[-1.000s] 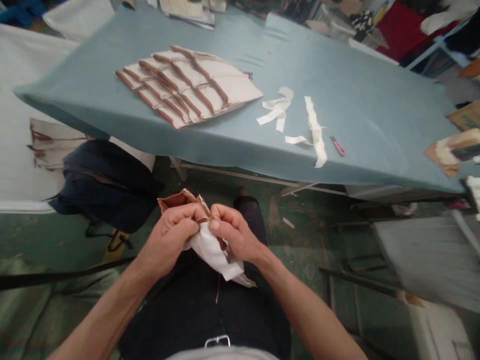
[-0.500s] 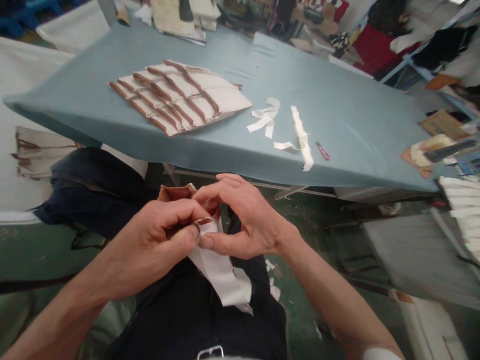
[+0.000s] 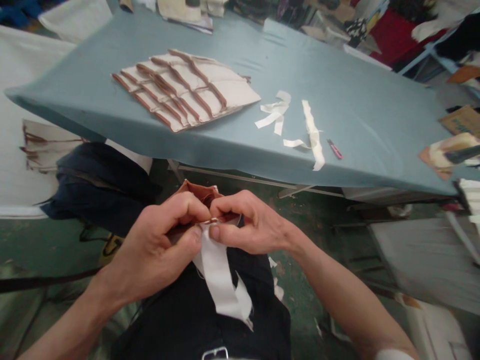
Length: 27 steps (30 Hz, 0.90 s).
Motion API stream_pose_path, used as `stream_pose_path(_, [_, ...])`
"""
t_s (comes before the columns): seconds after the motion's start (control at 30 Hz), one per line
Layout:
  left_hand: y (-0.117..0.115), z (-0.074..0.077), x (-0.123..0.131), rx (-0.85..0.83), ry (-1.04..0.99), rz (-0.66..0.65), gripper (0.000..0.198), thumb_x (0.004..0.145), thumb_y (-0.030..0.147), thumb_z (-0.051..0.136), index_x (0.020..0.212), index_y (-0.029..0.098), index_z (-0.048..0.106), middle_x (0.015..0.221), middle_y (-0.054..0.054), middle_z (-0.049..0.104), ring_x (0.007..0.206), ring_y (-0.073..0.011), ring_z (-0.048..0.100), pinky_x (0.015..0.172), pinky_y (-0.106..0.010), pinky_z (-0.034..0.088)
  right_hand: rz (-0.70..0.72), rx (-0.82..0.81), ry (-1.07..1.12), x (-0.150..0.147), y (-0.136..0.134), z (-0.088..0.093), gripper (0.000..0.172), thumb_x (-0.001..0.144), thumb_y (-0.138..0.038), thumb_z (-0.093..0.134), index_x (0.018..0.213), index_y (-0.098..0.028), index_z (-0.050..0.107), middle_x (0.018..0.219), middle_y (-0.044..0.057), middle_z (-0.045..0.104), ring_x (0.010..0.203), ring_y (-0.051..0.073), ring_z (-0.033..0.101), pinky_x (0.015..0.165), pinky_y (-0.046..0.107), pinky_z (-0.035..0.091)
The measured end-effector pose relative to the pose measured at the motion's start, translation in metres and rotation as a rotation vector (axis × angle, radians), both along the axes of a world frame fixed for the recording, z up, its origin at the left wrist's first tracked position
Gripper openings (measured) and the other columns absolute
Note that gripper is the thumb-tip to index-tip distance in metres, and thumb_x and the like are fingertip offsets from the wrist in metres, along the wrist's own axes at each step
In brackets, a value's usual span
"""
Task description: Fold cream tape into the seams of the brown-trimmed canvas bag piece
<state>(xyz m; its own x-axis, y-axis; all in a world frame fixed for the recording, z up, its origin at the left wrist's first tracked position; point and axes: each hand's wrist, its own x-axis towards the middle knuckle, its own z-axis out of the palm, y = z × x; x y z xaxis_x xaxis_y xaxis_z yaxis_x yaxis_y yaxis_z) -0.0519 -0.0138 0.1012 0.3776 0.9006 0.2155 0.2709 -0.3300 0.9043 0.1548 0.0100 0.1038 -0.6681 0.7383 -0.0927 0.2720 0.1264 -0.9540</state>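
Note:
Above my lap, both hands pinch the edge of a brown-lined fabric piece (image 3: 200,191), partly covered by my fingers. My left hand (image 3: 161,240) grips it from the left, thumb at the front. From the right, my right hand (image 3: 249,225) holds the same edge with its thumb and bent fingers, close to the left fingertips. A white fabric strip (image 3: 219,280) hangs down from between the two thumbs over my dark clothing. Its upper end is hidden under the thumbs.
A table with a blue-grey cover (image 3: 360,100) stands ahead. On it lie a stack of off-white fabric pieces with brown edging (image 3: 202,95), white strip scraps (image 3: 275,112), a cream strip (image 3: 312,135) and small pink thread snips (image 3: 335,149). Dark blue cloth (image 3: 101,180) lies left.
My right hand's fingers have closed down onto the fabric edge beside the left hand. The brown-lined piece has shifted right, and the white strip hangs straighter.

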Motion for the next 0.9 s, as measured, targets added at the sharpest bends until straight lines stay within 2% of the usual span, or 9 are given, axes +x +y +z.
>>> stream_pose_path(0.13, [0.002, -0.011, -0.001, 0.147, -0.007, 0.001, 0.02, 0.086, 0.008, 0.059, 0.088, 0.022, 0.073, 0.076, 0.005, 0.075, 0.052, -0.008, 0.057, 0.047, -0.018, 0.04, -0.042, -0.199, 0.115, -0.003, 0.0, -0.011, 0.031, 0.084, -0.034, 0.065, 0.066, -0.023, 0.043, 0.062, -0.008, 0.034, 0.06, 0.01, 0.031, 0.055, 0.023, 0.024])
stream_pose_path(0.27, [0.006, -0.021, -0.001, 0.169, -0.026, -0.02, 0.023, 0.086, 0.008, 0.059, 0.087, 0.023, 0.076, 0.074, 0.003, 0.079, 0.053, -0.0103, 0.062, 0.049, -0.021, 0.042, -0.08, -0.394, 0.242, -0.007, -0.001, -0.021, 0.037, 0.08, -0.039, 0.074, 0.065, -0.023, 0.044, 0.062, -0.009, 0.037, 0.058, 0.009, 0.03, 0.053, 0.023, 0.026])
stream_pose_path(0.37, [0.006, -0.03, -0.002, 0.151, -0.048, -0.018, 0.023, 0.086, 0.011, 0.06, 0.087, 0.025, 0.078, 0.073, 0.0, 0.081, 0.055, -0.0149, 0.067, 0.053, -0.026, 0.048, -0.063, -0.493, 0.314, -0.006, -0.001, -0.026, 0.03, 0.079, -0.037, 0.071, 0.067, -0.023, 0.048, 0.062, -0.009, 0.039, 0.057, 0.009, 0.03, 0.052, 0.023, 0.026])
stream_pose_path(0.43, [0.005, -0.037, -0.002, 0.152, -0.065, -0.007, 0.023, 0.085, 0.012, 0.062, 0.086, 0.028, 0.078, 0.065, 0.0, 0.077, 0.051, -0.0169, 0.066, 0.054, -0.028, 0.049, -0.056, -0.522, 0.333, -0.005, -0.001, -0.03, 0.024, 0.079, -0.036, 0.068, 0.068, -0.022, 0.052, 0.061, -0.009, 0.039, 0.056, 0.009, 0.03, 0.051, 0.023, 0.025])
stream_pose_path(0.63, [-0.002, -0.053, -0.002, 0.093, 0.003, -0.022, 0.013, 0.082, 0.024, 0.067, 0.076, 0.03, 0.076, 0.057, -0.004, 0.072, 0.05, -0.0216, 0.065, 0.053, -0.034, 0.049, -0.135, -0.62, 0.287, -0.01, -0.006, -0.04, 0.016, 0.075, -0.034, 0.063, 0.068, -0.021, 0.056, 0.058, -0.008, 0.043, 0.052, 0.009, 0.031, 0.049, 0.024, 0.023])
stream_pose_path(0.7, [-0.006, -0.055, -0.004, 0.154, 0.012, -0.004, 0.015, 0.084, 0.019, 0.064, 0.081, 0.029, 0.075, 0.061, -0.003, 0.074, 0.052, -0.02, 0.067, 0.055, -0.032, 0.05, -0.12, -0.619, 0.267, -0.01, -0.008, -0.038, 0.015, 0.073, -0.032, 0.062, 0.067, -0.021, 0.055, 0.058, -0.009, 0.042, 0.053, 0.008, 0.031, 0.049, 0.023, 0.024])
stream_pose_path(0.77, [-0.011, -0.054, -0.008, 0.218, 0.024, 0.032, 0.019, 0.084, 0.013, 0.062, 0.09, 0.028, 0.073, 0.068, 0.0, 0.077, 0.055, -0.0173, 0.069, 0.057, -0.028, 0.051, -0.11, -0.537, 0.227, -0.008, -0.01, -0.033, 0.01, 0.074, -0.028, 0.059, 0.068, -0.02, 0.057, 0.059, -0.008, 0.044, 0.054, 0.008, 0.033, 0.05, 0.022, 0.026])
stream_pose_path(0.83, [-0.014, -0.051, -0.011, 0.21, 0.051, 0.032, 0.021, 0.085, 0.013, 0.06, 0.098, 0.026, 0.07, 0.076, 0.002, 0.077, 0.059, -0.0155, 0.069, 0.057, -0.025, 0.05, -0.112, -0.381, 0.162, -0.004, -0.012, -0.026, 0.007, 0.074, -0.024, 0.056, 0.069, -0.019, 0.059, 0.061, -0.007, 0.047, 0.056, 0.008, 0.037, 0.052, 0.022, 0.029])
stream_pose_path(0.9, [-0.012, -0.045, -0.014, 0.152, 0.068, -0.031, 0.018, 0.088, 0.016, 0.059, 0.102, 0.024, 0.067, 0.079, 0.004, 0.073, 0.062, -0.0145, 0.067, 0.056, -0.024, 0.048, -0.112, -0.2, 0.079, 0.001, -0.014, -0.019, 0.01, 0.075, -0.021, 0.055, 0.071, -0.018, 0.063, 0.062, -0.006, 0.051, 0.058, 0.009, 0.041, 0.055, 0.022, 0.032])
